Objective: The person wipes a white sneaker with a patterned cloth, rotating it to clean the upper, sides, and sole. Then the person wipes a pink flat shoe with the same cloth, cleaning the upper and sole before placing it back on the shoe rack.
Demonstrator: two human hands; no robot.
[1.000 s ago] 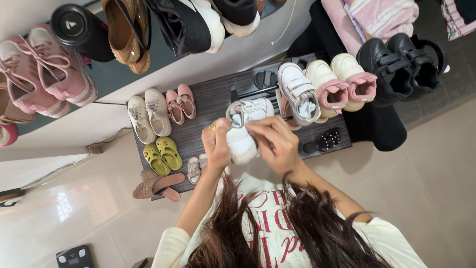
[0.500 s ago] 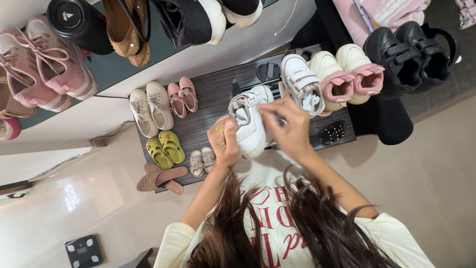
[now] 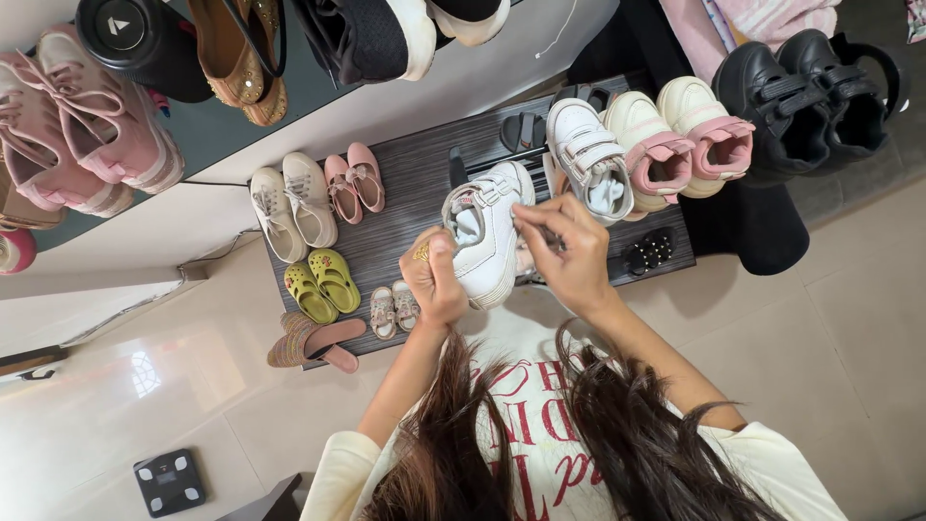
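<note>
Clearly mid-job, we grip the white sneaker [image 3: 487, 241] above the dark shelf [image 3: 405, 193], left hand [image 3: 434, 280] clamped at seven o'clock, right hand [image 3: 569, 246] seemingly pinching its strap, unfastened yet, its mate [image 3: 588, 164] already shelved at one o'clock.

A small white shoe with straps [image 3: 485, 232] is held up over a low dark wooden shoe shelf [image 3: 405, 198]. The left hand [image 3: 434, 280] wraps around its side at 8 o'clock, with a firm grip. The right hand [image 3: 569, 251] pinches a strap at 3 o'clock. At 9 o'clock from the shoe sit tiny yellow clogs [image 3: 321, 280], and at 10 o'clock small pink bow shoes [image 3: 353, 181]. At 2 o'clock stands another white strap shoe [image 3: 588, 154] beside cream and pink sneakers [image 3: 690, 135]. Black shoes [image 3: 805, 92] are far out at 2 o'clock.
</note>
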